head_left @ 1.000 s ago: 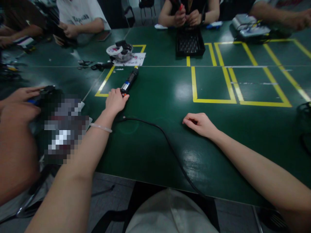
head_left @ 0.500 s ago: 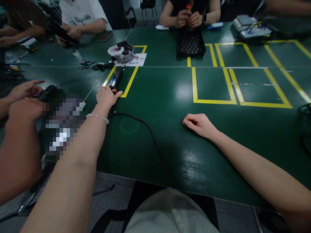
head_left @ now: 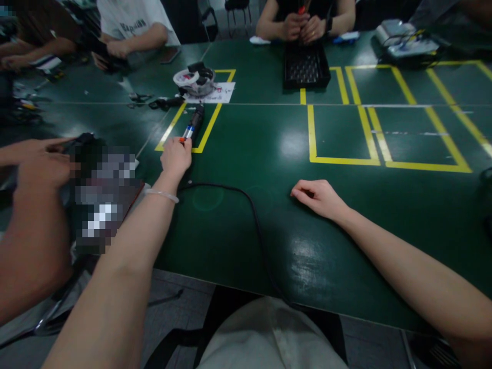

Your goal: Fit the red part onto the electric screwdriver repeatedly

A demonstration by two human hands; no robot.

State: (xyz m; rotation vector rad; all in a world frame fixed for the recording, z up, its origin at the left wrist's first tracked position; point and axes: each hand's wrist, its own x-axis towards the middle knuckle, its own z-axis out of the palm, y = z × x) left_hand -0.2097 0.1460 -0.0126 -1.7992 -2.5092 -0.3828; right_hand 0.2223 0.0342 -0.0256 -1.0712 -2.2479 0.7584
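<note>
My left hand [head_left: 177,158] is wrapped round the near end of a black electric screwdriver [head_left: 194,122], whose body has a silver-blue band and an orange part by my fingers. Its far end points away, within a yellow tape outline [head_left: 209,134] on the green table [head_left: 238,246]. A black cable [head_left: 255,215] runs from near my left wrist toward the front edge. My right hand [head_left: 318,197] rests on the table with its fingers curled in; no object shows in it.
Beyond the screwdriver, a round container [head_left: 196,79] stands on a white paper [head_left: 226,93]. A black tray [head_left: 306,69] lies before a person opposite. A co-worker's hands [head_left: 42,161] are at the left. Electronics [head_left: 409,41] sit at the far right.
My left hand has closed round the screwdriver's near end, and the screwdriver has shifted slightly right. My right hand stays put. The view has moved slightly.
</note>
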